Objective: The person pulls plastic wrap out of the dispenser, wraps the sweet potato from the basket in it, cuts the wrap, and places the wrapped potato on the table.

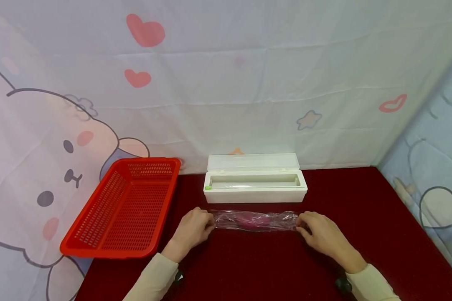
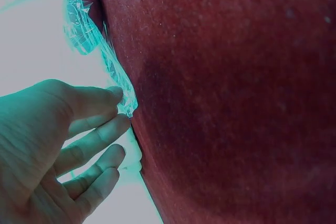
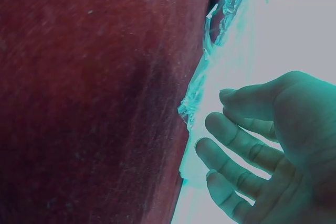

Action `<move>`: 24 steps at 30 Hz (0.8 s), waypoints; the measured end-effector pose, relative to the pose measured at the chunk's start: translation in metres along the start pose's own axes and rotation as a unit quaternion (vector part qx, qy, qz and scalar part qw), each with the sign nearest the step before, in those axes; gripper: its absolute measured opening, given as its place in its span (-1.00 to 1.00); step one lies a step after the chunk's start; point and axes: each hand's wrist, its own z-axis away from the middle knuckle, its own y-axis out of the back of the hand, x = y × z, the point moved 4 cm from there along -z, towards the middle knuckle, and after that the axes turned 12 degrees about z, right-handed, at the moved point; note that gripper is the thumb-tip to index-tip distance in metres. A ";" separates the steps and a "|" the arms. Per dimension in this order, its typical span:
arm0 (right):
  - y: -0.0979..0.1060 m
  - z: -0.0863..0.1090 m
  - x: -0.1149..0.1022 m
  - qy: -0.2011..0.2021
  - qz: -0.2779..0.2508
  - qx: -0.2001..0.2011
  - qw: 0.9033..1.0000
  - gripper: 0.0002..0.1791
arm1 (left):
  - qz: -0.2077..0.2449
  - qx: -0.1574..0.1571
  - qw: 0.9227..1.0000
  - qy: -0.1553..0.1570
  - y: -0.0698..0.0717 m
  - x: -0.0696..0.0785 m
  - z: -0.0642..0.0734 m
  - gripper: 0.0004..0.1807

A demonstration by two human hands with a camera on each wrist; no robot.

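Observation:
A pink item (image 1: pixel 253 220) lies on the dark red tabletop, wrapped in clear plastic film (image 1: pixel 226 219) with crumpled ends to either side; its kind is hidden by the film. My left hand (image 1: pixel 194 230) pinches the film's left end between thumb and finger, which the left wrist view shows at the film's tip (image 2: pixel 126 100). At the other end is my right hand (image 1: pixel 321 234). In the right wrist view its fingers (image 3: pixel 231 163) are loosely bent, and a small gap separates them from the crumpled film end (image 3: pixel 189 109).
Behind the wrapped item stands a white cling film dispenser box (image 1: pixel 255 196), lid (image 1: pixel 253 162) raised, with a green slider (image 1: pixel 208 187) on its front edge. A red plastic basket (image 1: pixel 126 253) sits at the left. A printed cloth (image 1: pixel 226 83) hangs behind the table.

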 end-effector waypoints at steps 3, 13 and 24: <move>0.003 -0.001 -0.003 0.005 0.002 0.010 1.000 -0.86 | -0.005 0.006 1.000 -0.002 0.004 0.001 0.001 -0.90; 0.010 -0.004 -0.011 0.016 0.009 0.034 0.999 -0.82 | -0.014 0.022 1.000 0.003 0.015 0.004 0.000 -0.84; 0.014 -0.009 -0.023 0.018 -0.015 0.055 0.998 -0.75 | 0.035 0.078 0.996 -0.029 0.017 0.016 -0.003 -0.74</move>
